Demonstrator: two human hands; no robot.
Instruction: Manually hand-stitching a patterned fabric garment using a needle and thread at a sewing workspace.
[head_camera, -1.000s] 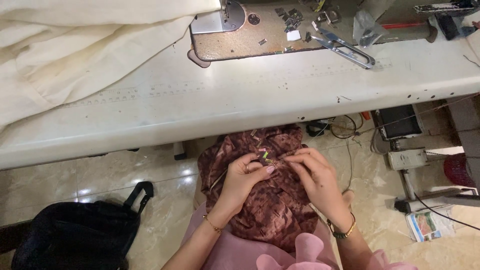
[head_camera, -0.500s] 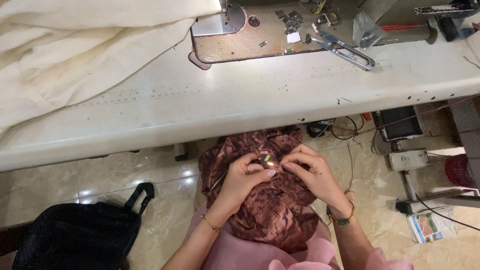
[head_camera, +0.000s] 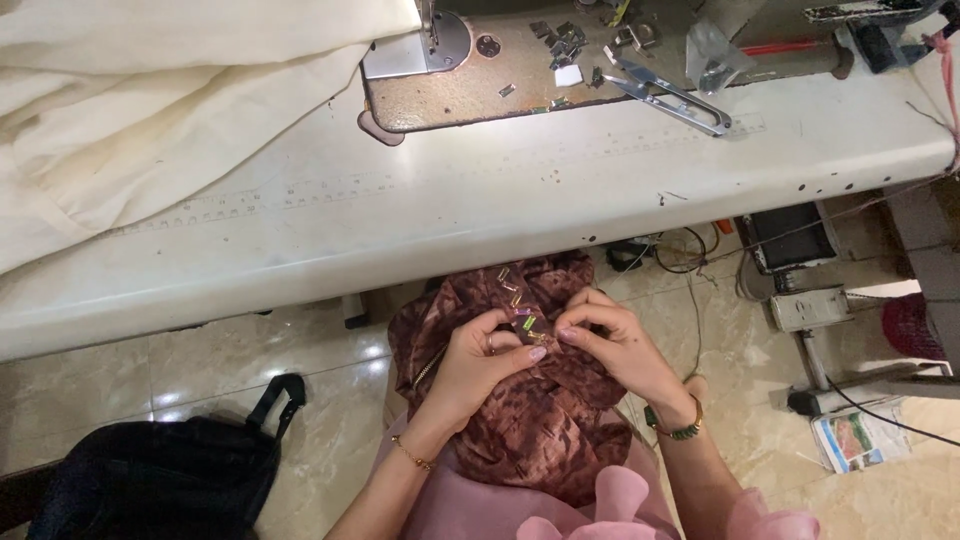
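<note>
Two hands pinch a brown patterned garment (head_camera: 520, 420) in the lap: left hand (head_camera: 480, 362) and right hand (head_camera: 612, 345) clamped at small gold clips (head_camera: 517, 300); several sit attached, one being handled.

I am sitting in a sewing workshop. An industrial sewing machine (head_camera: 440, 45) is standing on a long white worktable (head_camera: 480, 210), with thread snips (head_camera: 672, 95) and small metal parts lying on its bed. Cream cloth (head_camera: 150, 90) is piling at one end, and cables are trailing over the tiled floor (head_camera: 200, 360).
</note>
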